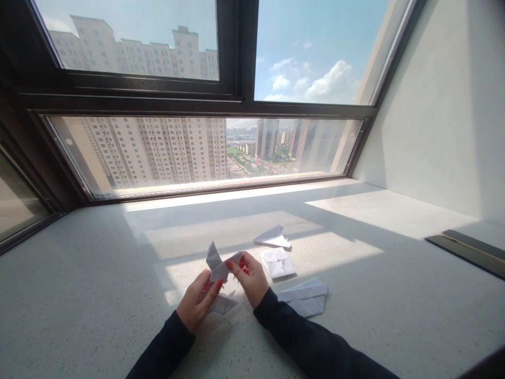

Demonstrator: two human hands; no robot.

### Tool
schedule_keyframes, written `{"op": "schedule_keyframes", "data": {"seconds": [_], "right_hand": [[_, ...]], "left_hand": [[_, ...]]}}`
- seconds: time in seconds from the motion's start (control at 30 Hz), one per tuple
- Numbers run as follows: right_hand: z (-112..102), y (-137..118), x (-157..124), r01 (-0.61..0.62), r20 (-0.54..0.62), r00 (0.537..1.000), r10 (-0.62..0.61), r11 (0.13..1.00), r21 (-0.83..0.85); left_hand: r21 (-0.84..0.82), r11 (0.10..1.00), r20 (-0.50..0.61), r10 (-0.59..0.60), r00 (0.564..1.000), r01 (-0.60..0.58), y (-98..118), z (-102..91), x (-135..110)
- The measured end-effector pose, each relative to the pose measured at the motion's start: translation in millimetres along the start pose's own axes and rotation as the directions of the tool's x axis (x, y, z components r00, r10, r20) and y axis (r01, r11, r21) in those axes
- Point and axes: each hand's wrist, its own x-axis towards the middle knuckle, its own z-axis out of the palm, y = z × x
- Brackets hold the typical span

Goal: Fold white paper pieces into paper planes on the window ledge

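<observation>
A folded white paper figure (219,267) with pointed flaps is held up between both hands, over the speckled sill. My left hand (199,297) pinches its lower left side between thumb and fingers. On its right end, my right hand (249,276) grips a flap, the thumb lying on top. Beneath my left hand rests another folded white paper piece (224,303), partly hidden by the fingers. Right of my right hand lie a squarish folded paper (278,263) and, farther off, a pointed folded paper (273,237). A larger folded paper (305,297) sits beside my right sleeve, which covers part of it.
The pale speckled sill (98,295) runs up to a dark window frame (197,108), with tall buildings outside. At the right, near the white wall (434,131), lies a flat dark object with a gold-coloured surface (469,252). Sunlight and shadow patches cross the sill.
</observation>
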Motion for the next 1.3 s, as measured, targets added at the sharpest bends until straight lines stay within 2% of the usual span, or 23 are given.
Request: {"op": "schedule_keyframes", "data": {"seconds": [0.3, 0.4, 0.5, 0.6, 0.67, 0.77, 1.03, 1.3], "right_hand": [[0.1, 0.5, -0.6, -0.008, 0.008, 1.000, 0.009, 0.999, -0.050], [-2.8, -0.9, 1.5, -0.013, -0.091, 0.996, 0.013, 1.000, -0.003], [-5.3, -1.5, 2.7, 0.021, -0.168, 0.986, -0.021, 1.000, -0.003], [-4.2, -0.9, 1.3, 0.027, -0.107, 0.994, -0.031, 0.999, -0.036], [-2.2, -0.4, -0.3, 0.014, -0.061, 0.998, -0.018, 0.998, -0.060], [-0.3, -0.4, -1.9, 0.002, -0.056, 0.998, -0.008, 0.995, -0.103], [0.4, -2.1, -1.7, -0.018, -0.054, 0.998, 0.010, 0.989, -0.150], [-0.4, 0.0, -0.9, -0.025, -0.053, 0.998, 0.016, 0.985, -0.169]], "left_hand": [[0.018, 1.000, -0.036, 0.016, 0.999, -0.016, 8.5, -1.1, -1.6], [-0.059, 0.998, -0.066, 0.019, 0.998, -0.023, 6.7, -2.8, -0.5], [-0.218, 0.976, -0.159, -0.034, 0.987, -0.002, 0.2, -2.0, 1.5], [-0.331, 0.944, -0.209, -0.076, 0.975, 0.002, -6.7, 0.2, 2.3], [-0.372, 0.928, -0.203, -0.080, 0.976, -0.001, -8.8, 1.3, 1.5], [-0.405, 0.914, -0.194, -0.070, 0.978, -0.015, -7.7, 1.9, -1.1], [-0.352, 0.936, -0.236, -0.097, 0.967, 0.008, 3.7, 4.7, -2.9], [-0.333, 0.942, -0.269, -0.068, 0.961, -0.026, 1.7, 6.9, -1.6]]}}
